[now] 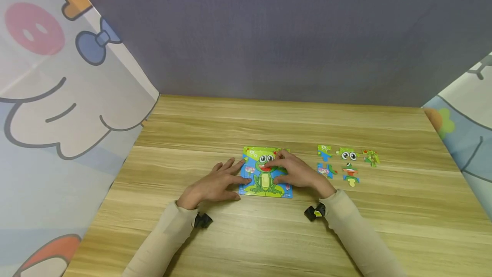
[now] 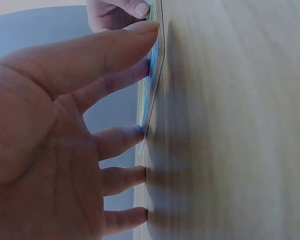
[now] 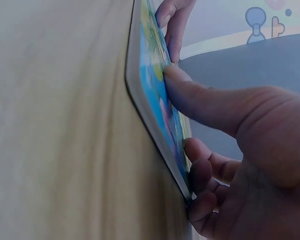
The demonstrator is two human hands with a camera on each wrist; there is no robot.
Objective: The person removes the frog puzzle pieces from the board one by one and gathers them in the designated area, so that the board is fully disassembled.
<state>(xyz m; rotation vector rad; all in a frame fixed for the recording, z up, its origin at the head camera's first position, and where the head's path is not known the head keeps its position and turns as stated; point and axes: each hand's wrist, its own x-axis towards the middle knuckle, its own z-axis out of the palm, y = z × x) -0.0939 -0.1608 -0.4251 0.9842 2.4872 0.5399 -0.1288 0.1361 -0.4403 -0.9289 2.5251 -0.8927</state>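
Observation:
A square frog puzzle board (image 1: 265, 183) lies flat on the wooden table. My left hand (image 1: 217, 185) is beside its left edge with fingers spread; the index finger and thumb reach the board, and in the left wrist view fingertips (image 2: 135, 132) touch along the edge. From the right, my right hand (image 1: 297, 171) rests over the board, index finger at the frog's mouth and thumb lower on the picture. In the right wrist view the thumb (image 3: 205, 102) touches the printed face, while the other fingers bend loosely near the board's far edge. No loose piece shows in either hand.
Several loose puzzle pieces lie right of the board, among them one with the frog's eyes (image 1: 348, 155), a mouth piece (image 1: 350, 169) and a leafy corner piece (image 1: 371, 157). A grey panel (image 1: 269, 33) stands behind the table (image 1: 246, 243); cartoon-printed walls flank it.

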